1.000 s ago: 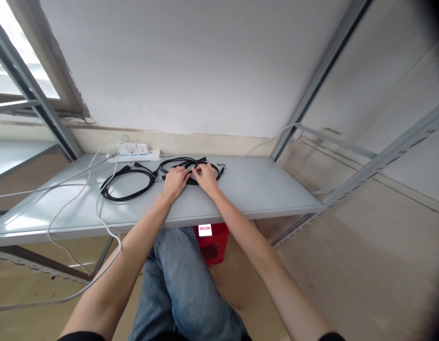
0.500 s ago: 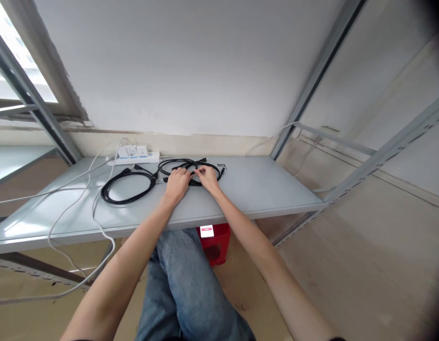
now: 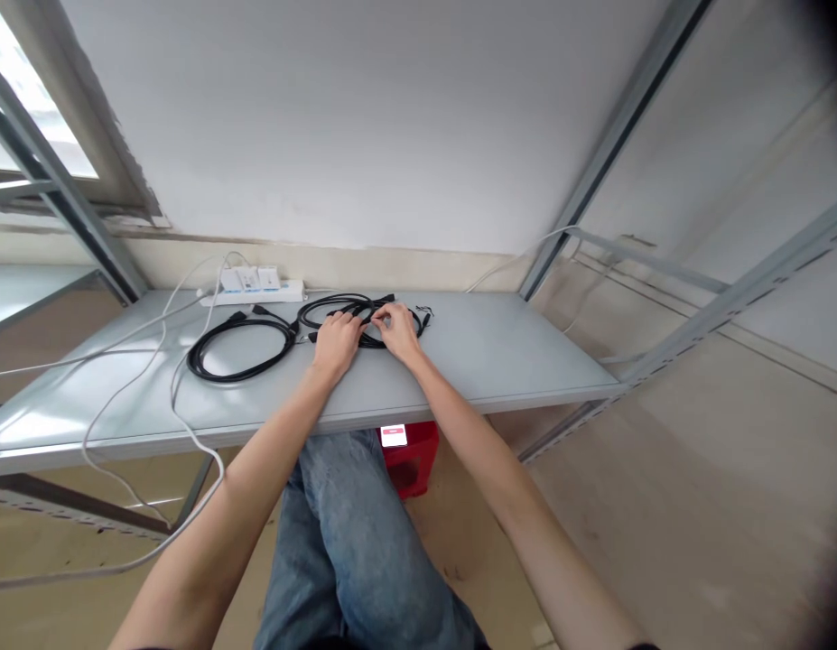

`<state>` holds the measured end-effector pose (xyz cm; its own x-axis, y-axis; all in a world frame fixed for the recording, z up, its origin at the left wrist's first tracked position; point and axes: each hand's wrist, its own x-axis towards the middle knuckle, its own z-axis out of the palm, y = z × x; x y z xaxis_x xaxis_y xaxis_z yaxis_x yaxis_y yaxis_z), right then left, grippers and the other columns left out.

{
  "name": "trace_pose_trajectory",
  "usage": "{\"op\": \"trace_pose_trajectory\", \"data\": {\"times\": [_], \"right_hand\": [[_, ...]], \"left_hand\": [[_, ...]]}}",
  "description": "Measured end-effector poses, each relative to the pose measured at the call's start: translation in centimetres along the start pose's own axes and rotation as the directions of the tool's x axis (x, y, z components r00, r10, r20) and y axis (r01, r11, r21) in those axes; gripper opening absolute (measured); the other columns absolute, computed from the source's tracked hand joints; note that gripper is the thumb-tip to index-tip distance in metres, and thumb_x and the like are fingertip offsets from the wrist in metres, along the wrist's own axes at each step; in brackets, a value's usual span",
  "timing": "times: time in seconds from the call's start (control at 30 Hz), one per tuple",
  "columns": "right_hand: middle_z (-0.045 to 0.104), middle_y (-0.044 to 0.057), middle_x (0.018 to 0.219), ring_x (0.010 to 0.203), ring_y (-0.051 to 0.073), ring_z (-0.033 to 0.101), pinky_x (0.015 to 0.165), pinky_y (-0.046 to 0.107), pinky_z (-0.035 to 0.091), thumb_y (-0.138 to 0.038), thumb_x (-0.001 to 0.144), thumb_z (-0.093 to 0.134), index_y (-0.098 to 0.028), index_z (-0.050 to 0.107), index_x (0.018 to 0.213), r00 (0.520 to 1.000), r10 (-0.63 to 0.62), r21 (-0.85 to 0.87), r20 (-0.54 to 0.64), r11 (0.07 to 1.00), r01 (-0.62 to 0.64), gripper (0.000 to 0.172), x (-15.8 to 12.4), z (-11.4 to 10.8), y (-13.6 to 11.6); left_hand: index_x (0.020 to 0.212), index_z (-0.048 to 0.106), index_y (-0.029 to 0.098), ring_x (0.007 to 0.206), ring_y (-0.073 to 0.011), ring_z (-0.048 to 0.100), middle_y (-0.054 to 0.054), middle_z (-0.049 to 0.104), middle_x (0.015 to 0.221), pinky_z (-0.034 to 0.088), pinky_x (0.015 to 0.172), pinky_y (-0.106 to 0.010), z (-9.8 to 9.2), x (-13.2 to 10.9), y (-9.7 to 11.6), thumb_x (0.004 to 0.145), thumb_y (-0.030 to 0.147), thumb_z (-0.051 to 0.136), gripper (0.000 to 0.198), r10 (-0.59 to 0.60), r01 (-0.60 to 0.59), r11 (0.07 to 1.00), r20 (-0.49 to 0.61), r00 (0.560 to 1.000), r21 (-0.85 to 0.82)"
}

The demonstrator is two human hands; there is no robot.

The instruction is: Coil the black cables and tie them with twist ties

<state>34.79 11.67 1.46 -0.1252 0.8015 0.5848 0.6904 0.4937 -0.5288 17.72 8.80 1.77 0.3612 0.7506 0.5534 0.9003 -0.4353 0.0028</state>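
My left hand (image 3: 339, 343) rests on the grey shelf, its fingers curled over a black cable (image 3: 321, 299) wound in loops. Close to its right, my right hand (image 3: 397, 331) makes a pinch above the same loops. Whatever sits between those fingertips is too small to make out. Parts of the loops lie hidden under both hands. A second coiled black cable (image 3: 229, 377) lies apart on the left, its plugs at the top of the ring. Thin dark ties (image 3: 423, 309) lie just right of my right hand.
A white power strip (image 3: 255, 292) with chargers stands against the wall at the back left. White cords (image 3: 176, 397) trail over the left side and front edge of the shelf (image 3: 499, 361). Below is a red stool (image 3: 418, 460) with a phone (image 3: 394, 436) on it.
My right hand has shifted slightly and still pinches near the left fingertips. The left hand stays on the looped cable. The whole view has tilted a little.
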Motion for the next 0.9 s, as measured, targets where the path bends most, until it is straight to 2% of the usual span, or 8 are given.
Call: {"op": "trace_pose_trajectory", "data": {"times": [0.17, 0.3, 0.37, 0.43, 0.53, 0.63, 0.73, 0.9], "right_hand": [[0.07, 0.007, 0.097, 0.106, 0.028, 0.056, 0.094, 0.04, 0.04, -0.008, 0.091, 0.06, -0.022, 0.064, 0.086, 0.99, -0.134, -0.074, 0.047, 0.988, 0.137, 0.016, -0.1, -1.2, -0.6], [0.066, 0.007, 0.094, 0.104, 0.027, 0.052, 0.09, 0.038, 0.038, 0.0, 0.089, 0.052, -0.022, 0.062, 0.083, 0.947, -0.288, -0.125, 0.145, 0.944, 0.306, 0.024, 0.1, -1.9, -0.4], [0.065, 0.007, 0.093, 0.103, 0.027, 0.052, 0.09, 0.038, 0.038, -0.001, 0.091, 0.049, -0.022, 0.062, 0.082, 0.932, -0.327, -0.13, 0.155, 0.929, 0.347, 0.026, 0.2, -1.9, -0.1], [0.067, 0.007, 0.093, 0.102, 0.027, 0.053, 0.091, 0.038, 0.04, -0.007, 0.096, 0.051, -0.022, 0.064, 0.083, 0.942, -0.316, -0.105, 0.11, 0.939, 0.327, 0.024, 0.3, -1.6, 0.2], [0.071, 0.006, 0.093, 0.1, 0.026, 0.057, 0.093, 0.037, 0.041, -0.025, 0.102, 0.059, -0.022, 0.068, 0.088, 0.978, -0.208, -0.03, 0.021, 0.978, 0.208, 0.016, 0.3, -1.0, 0.4], [0.073, 0.005, 0.091, 0.095, 0.024, 0.06, 0.092, 0.035, 0.042, -0.038, 0.104, 0.059, -0.022, 0.069, 0.086, 0.995, -0.1, -0.018, -0.013, 0.995, 0.099, 0.027, 0.3, -0.5, 0.4], [0.074, 0.005, 0.088, 0.089, 0.022, 0.061, 0.088, 0.034, 0.043, -0.037, 0.104, 0.059, -0.021, 0.069, 0.08, 0.998, -0.057, -0.038, -0.017, 0.998, 0.056, 0.031, 0.3, -0.2, 0.4], [0.076, 0.003, 0.083, 0.079, 0.019, 0.062, 0.081, 0.031, 0.045, -0.027, 0.095, 0.068, -0.021, 0.072, 0.075, 1.0, 0.011, 0.054, 0.014, 0.998, -0.012, 0.021, 0.5, -0.1, 0.6]], "left_hand": [[0.103, 0.074, 0.016, 0.104, -0.0313, 0.065, -0.015, 0.073, 0.099, 0.047, 0.088, -0.04, -0.1, 0.1, 0.0, 0.106, 0.032, 0.044, 0.034, -0.014, 0.014, 1.0, 0.01, 1.0, -0.021], [0.104, 0.075, 0.017, 0.102, -0.0304, 0.066, -0.014, 0.074, 0.098, 0.047, 0.087, -0.039, 0.0, 0.0, 0.0, 0.106, 0.033, 0.044, 0.035, -0.041, 0.041, 0.998, -0.004, 0.999, -0.053], [0.105, 0.075, 0.017, 0.102, -0.03, 0.066, -0.014, 0.074, 0.098, 0.047, 0.087, -0.039, 0.1, 0.0, 0.0, 0.106, 0.033, 0.044, 0.035, -0.041, 0.041, 0.997, -0.002, 0.999, -0.069], [0.106, 0.075, 0.017, 0.101, -0.0298, 0.066, -0.014, 0.074, 0.099, 0.047, 0.086, -0.038, 0.1, 0.0, -0.1, 0.107, 0.033, 0.044, 0.035, -0.046, 0.046, 0.996, -0.003, 0.999, -0.081], [0.107, 0.075, 0.017, 0.102, -0.0298, 0.066, -0.014, 0.073, 0.099, 0.046, 0.085, -0.038, 0.2, 0.0, -0.1, 0.107, 0.033, 0.043, 0.036, -0.052, 0.052, 0.995, -0.004, 0.999, -0.082], [0.105, 0.075, 0.017, 0.102, -0.0302, 0.065, -0.013, 0.073, 0.099, 0.046, 0.085, -0.038, 0.2, 0.0, 0.0, 0.107, 0.033, 0.044, 0.035, -0.029, 0.03, 0.997, 0.004, 1.0, -0.069], [0.105, 0.075, 0.017, 0.102, -0.0303, 0.064, -0.013, 0.073, 0.099, 0.046, 0.086, -0.039, 0.2, 0.1, 0.0, 0.107, 0.033, 0.044, 0.034, -0.02, 0.02, 0.998, 0.007, 1.0, -0.059], [0.103, 0.074, 0.018, 0.104, -0.0303, 0.064, -0.014, 0.073, 0.099, 0.046, 0.088, -0.039, -0.1, 0.0, 0.2, 0.107, 0.032, 0.043, 0.035, -0.013, 0.015, 0.998, 0.026, 1.0, -0.067]]}}
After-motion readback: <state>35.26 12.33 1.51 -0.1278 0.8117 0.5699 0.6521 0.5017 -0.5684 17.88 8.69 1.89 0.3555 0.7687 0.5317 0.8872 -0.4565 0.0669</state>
